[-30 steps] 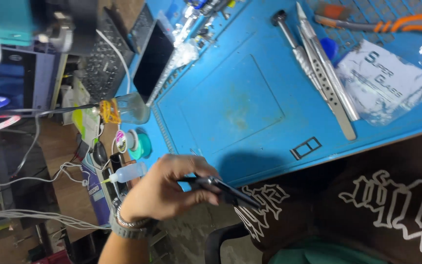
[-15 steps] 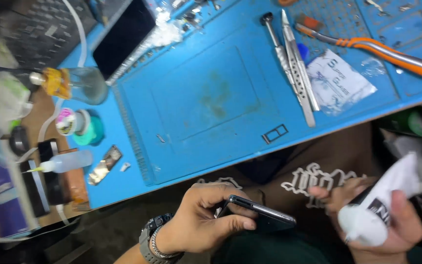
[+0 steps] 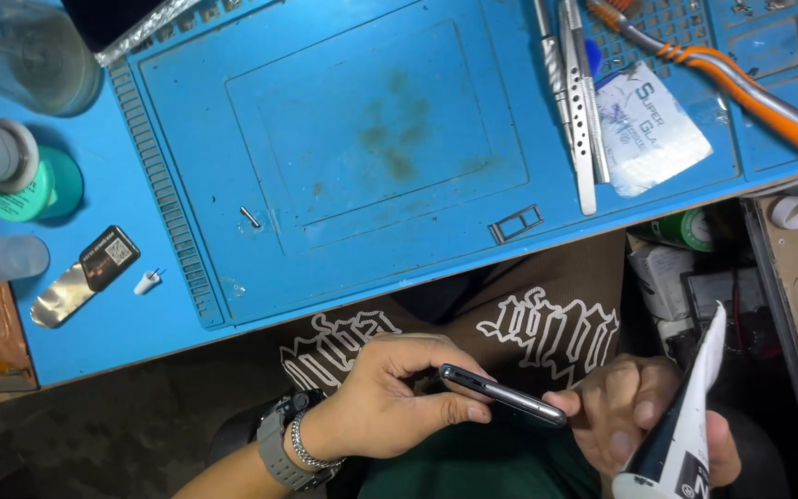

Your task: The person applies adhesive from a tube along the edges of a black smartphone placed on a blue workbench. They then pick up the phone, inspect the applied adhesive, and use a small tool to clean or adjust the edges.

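Below the table edge, over the person's lap, the left hand (image 3: 390, 393) is clamped on a phone (image 3: 502, 395), thumb under it and fingers curled over the near end, so the phone shows edge-on, a thin dark slab with a bright metal rim, tilted down to the right. The right hand (image 3: 644, 416) grips a white tube (image 3: 685, 420) with a dark band, its broad cap end at the bottom of the view and its flat crimped end pointing up; a fingertip of that hand touches the phone's far end. A watch (image 3: 274, 448) and a chain bracelet (image 3: 305, 444) sit on the left wrist. Above the hands lies the blue mat (image 3: 362, 139), stained brown near its middle. On it, near the front edge, are a small metal tray (image 3: 515, 224) and a short pin (image 3: 249, 216), well apart. Tweezers (image 3: 576, 102) lie upright on the mat's right part, just beside a clear packet (image 3: 653, 129), and an orange-and-grey toothbrush (image 3: 731, 79) slants across the corner. On the left are wire spools (image 3: 6, 162), a foil strip with a dark tag (image 3: 85, 277) and a glass jar (image 3: 34, 55).
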